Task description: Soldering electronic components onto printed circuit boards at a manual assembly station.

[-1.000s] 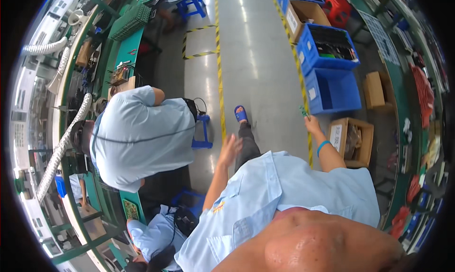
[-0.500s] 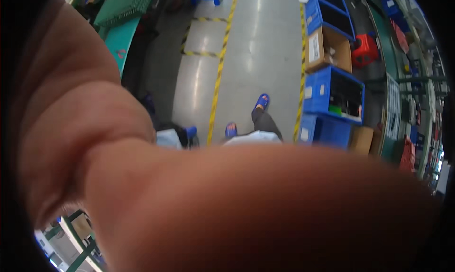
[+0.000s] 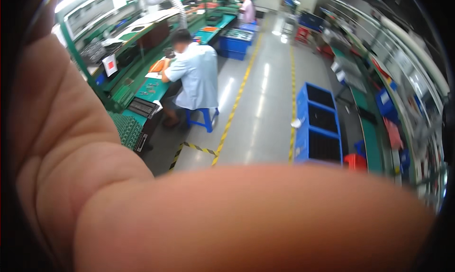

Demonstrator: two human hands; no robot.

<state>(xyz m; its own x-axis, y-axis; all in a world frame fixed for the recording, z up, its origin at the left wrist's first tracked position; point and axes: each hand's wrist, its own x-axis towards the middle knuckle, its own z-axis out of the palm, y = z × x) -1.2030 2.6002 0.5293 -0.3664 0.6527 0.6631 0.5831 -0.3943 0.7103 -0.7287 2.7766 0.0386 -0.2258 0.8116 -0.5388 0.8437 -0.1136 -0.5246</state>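
What appears to be my left hand (image 3: 113,196) is very close to the head camera. Its creased palm fills the left side, and a thick, blurred digit, likely the thumb, stretches rightward across the whole bottom. The other fingers lie outside the picture, so I cannot tell what they touch. Nothing held shows against the visible skin. My right hand is out of view.
A co-worker (image 3: 196,77) in a light blue shirt sits on a blue stool (image 3: 203,120) at the left green bench (image 3: 150,89). Farther off is a person (image 3: 247,9) in pink. Blue crates (image 3: 298,130) line the aisle's right side, near a red container (image 3: 355,162) and shelving.
The view has tilted up from the floor and feet to the aisle and the seated co-worker. The large hand still covers the left and bottom, its digit slightly lower.
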